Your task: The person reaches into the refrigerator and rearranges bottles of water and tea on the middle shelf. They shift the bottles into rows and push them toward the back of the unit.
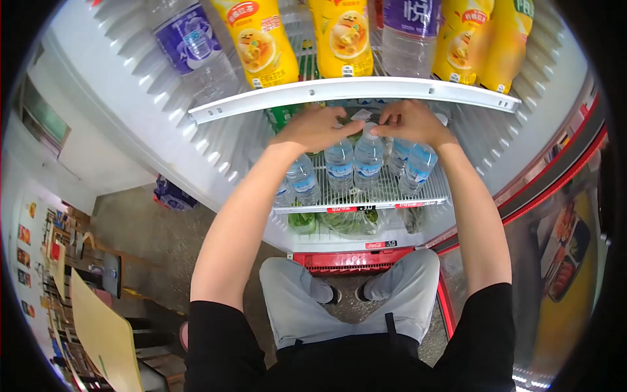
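Both of my hands reach into a fridge, under the white front edge of its upper shelf (353, 87). My left hand (320, 127) is above the water bottles, its thumb and fingers apart, the thumb pointing at a bottle top. Across from it, my right hand (413, 123) has its thumb and fingertips at the white cap of a clear water bottle (369, 160). Whether the fingers grip that cap is hard to tell. Another water bottle (339, 166) stands just left of it, upright on the wire shelf (385, 199). More bottles stand at both sides.
Yellow drink bottles (346, 36) and purple-labelled bottles (189, 42) line the upper shelf. Bagged green vegetables (346, 222) lie below the wire shelf. The open fridge door (555, 242) is at the right. Chairs and a wooden table (98, 320) stand at the left.
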### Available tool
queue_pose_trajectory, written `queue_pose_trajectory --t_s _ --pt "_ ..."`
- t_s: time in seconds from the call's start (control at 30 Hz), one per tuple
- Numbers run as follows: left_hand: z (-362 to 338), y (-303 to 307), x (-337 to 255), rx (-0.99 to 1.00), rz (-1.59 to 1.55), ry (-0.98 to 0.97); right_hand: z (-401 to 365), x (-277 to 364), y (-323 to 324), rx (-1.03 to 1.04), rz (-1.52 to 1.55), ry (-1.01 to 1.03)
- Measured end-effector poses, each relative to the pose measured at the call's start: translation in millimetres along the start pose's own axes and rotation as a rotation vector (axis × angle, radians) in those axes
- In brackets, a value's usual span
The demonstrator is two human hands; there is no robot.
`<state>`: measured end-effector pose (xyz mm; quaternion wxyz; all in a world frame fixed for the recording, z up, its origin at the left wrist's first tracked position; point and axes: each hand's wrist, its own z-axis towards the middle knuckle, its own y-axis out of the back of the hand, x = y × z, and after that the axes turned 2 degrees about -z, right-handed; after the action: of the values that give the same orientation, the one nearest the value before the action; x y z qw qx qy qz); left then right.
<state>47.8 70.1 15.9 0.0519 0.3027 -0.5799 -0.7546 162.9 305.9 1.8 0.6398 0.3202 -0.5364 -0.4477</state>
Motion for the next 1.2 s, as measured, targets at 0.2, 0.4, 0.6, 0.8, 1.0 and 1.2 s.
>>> queue_pose_trajectory --t_s 0.2,0.4,0.6,0.8,1.0,1.2 --pt "10 -26 6 0.149 -0.143 -0.099 -3 -5 -3 -0.025 0.002 0.033" --pt "14 -13 2 0.237 -0.040 -0.045 1 1 -2 0.021 -0.019 -0.016" --pt "5 -2 22 0.265 -0.085 -0.118 2 -8 -7 -0.013 0.027 -0.003" --pt "3 -8 33 0.271 -0.122 -0.187 2 -6 -7 -0.015 0.060 0.010" --pt "5 -15 34 0.205 -0.038 -0.099 3 -13 -10 -0.024 0.034 0.057" --pt "7 -16 37 0.252 -0.124 -0.121 3 -12 -9 -0.031 0.032 0.069"
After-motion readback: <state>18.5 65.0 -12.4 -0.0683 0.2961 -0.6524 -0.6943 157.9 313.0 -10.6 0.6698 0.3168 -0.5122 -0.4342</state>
